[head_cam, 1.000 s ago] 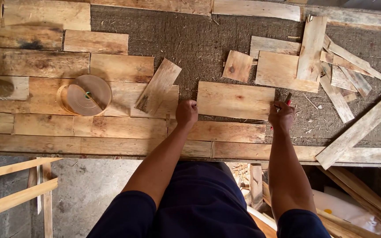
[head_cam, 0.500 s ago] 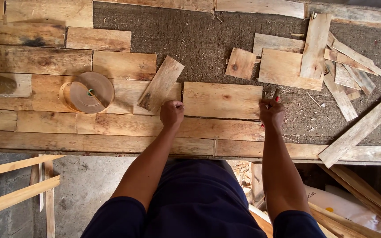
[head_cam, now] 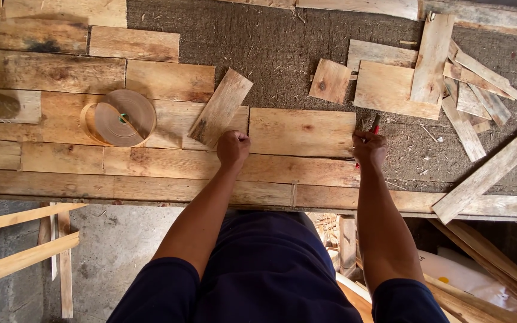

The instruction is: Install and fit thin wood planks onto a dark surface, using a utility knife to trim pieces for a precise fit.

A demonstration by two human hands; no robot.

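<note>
Fingers of both hands curl shut, fists flanking the short plank (head_cam: 301,131), right hand (head_cam: 369,148) gripping a red pencil (head_cam: 374,125).

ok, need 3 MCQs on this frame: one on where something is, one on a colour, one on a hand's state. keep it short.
1. Where is the tape roll relative to the left hand?
A. To its left on the planks
B. Under it
C. On the floor below the bench

2. What colour is the tool sticking out of the right hand?
A. Blue
B. Red and dark
C. White

3. How does the left hand sit?
A. Open, palm up, in the air
B. Closed, pressing at the left end of the short board
C. Gripping the tape roll

Answers: 1 A, the roll lies on the planks well to the left of the hand, apart from it. 2 B, a red and dark tip shows above the fist. 3 B, the fingers are curled and rest at the board's left end.
</note>
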